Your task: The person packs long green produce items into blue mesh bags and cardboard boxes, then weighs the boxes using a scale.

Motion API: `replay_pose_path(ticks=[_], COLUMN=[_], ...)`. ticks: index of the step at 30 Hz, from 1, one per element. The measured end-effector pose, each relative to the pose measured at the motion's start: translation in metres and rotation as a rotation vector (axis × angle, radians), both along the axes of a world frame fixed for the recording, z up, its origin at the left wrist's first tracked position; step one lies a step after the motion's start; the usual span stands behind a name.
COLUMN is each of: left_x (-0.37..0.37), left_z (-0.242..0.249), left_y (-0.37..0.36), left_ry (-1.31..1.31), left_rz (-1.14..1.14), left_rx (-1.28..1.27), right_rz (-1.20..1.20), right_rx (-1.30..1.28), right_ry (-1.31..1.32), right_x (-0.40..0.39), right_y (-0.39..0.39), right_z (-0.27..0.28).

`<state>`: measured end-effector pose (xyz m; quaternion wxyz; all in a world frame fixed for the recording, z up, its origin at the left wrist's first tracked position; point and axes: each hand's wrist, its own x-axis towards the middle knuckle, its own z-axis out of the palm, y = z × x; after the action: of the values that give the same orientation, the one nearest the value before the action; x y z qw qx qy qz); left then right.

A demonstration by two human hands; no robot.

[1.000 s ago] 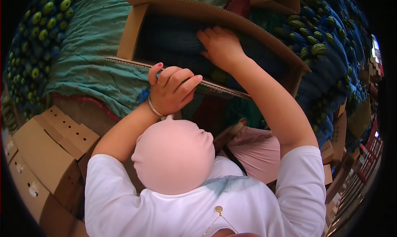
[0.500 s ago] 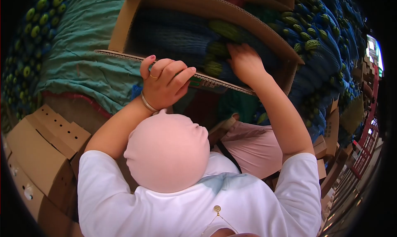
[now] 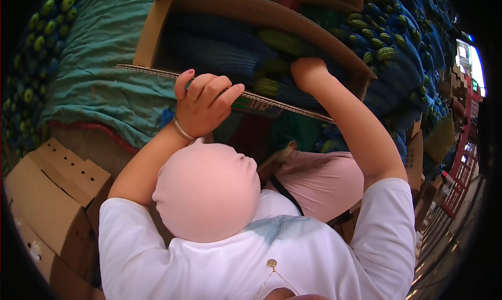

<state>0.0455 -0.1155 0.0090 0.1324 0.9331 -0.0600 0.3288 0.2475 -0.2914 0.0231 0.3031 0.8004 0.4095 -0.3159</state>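
The left hand (image 3: 201, 105) was curled over the near wall of an open cardboard box (image 3: 157, 36), its grip clamped on the corrugated edge, fingers folded across the top and the thumb raised just beside them. A ring showed on one finger and a bracelet (image 3: 182, 129) sat at the wrist. The right hand (image 3: 308, 71) was down inside the box, toward its right end, pressed among the green fruits in blue foam netting (image 3: 272, 85) that lay packed there. Its fingers were bent under and hidden from view, so I cannot tell whether its grip was closed on a fruit or only resting against the pile.

The box stood on a bench covered with a crumpled green cloth (image 3: 99, 85). To the right of the box lay a large heap of the same netted fruits (image 3: 387, 54), and more of them (image 3: 31, 54) lay along the far left edge. Flattened and folded cardboard cartons (image 3: 52, 195) were stacked low on the left. The person wore a white T-shirt (image 3: 314, 258) and a pale pink head covering (image 3: 206, 193).
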Motion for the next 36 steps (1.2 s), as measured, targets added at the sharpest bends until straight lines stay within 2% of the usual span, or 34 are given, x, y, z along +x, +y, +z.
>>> replay_pose_path(ticks=[5, 8, 10, 13, 16, 20, 22, 29, 31, 34, 36], left_x=[-0.001, 0.003, 0.000, -0.002, 0.000, -0.001, 0.001, -0.001, -0.001, 0.000, 0.002], left_z=[0.000, -0.002, -0.003, -0.002, 0.004, 0.000, -0.002, 0.002, 0.002, 0.003, 0.004], left_y=[-0.002, 0.000, -0.002, -0.001, 0.000, 0.000, -0.002, 0.001, 0.002, -0.002, 0.000], left_ry=[-0.016, -0.028, -0.018, -0.052, -0.014, -0.036, -0.036, 0.005, 0.021, 0.014, 0.020], left_rz=[0.016, 0.006, 0.001, 0.014, -0.011, -0.012, -0.010, -0.030, -0.034, -0.023, -0.029], left_rx=[-0.030, -0.029, -0.031, -0.029, -0.036, -0.057, -0.076, -0.065, -0.050, -0.091, -0.079], right_rz=[0.028, 0.013, 0.011, -0.009, 0.032, 0.050, -0.006, 0.046, -0.011, -0.030, -0.066], right_rx=[-0.025, 0.099, 0.282, 0.170, 0.137, 0.171, 0.323, 0.238, 0.385, 0.262, 0.276], right_ry=[0.025, -0.021, -0.083, -0.088, -0.134, -0.083, -0.118, -0.063, -0.107, -0.036, -0.020], right_x=[0.007, 0.008, 0.002, 0.001, 0.011, 0.013, 0.003, 0.005, 0.002, 0.002, 0.002], right_y=[-0.014, -0.028, -0.036, -0.034, -0.042, -0.053, -0.058, -0.056, -0.056, -0.039, -0.040], right_z=[-0.006, -0.009, -0.004, 0.004, -0.016, -0.011, -0.002, -0.005, -0.008, -0.007, -0.001])
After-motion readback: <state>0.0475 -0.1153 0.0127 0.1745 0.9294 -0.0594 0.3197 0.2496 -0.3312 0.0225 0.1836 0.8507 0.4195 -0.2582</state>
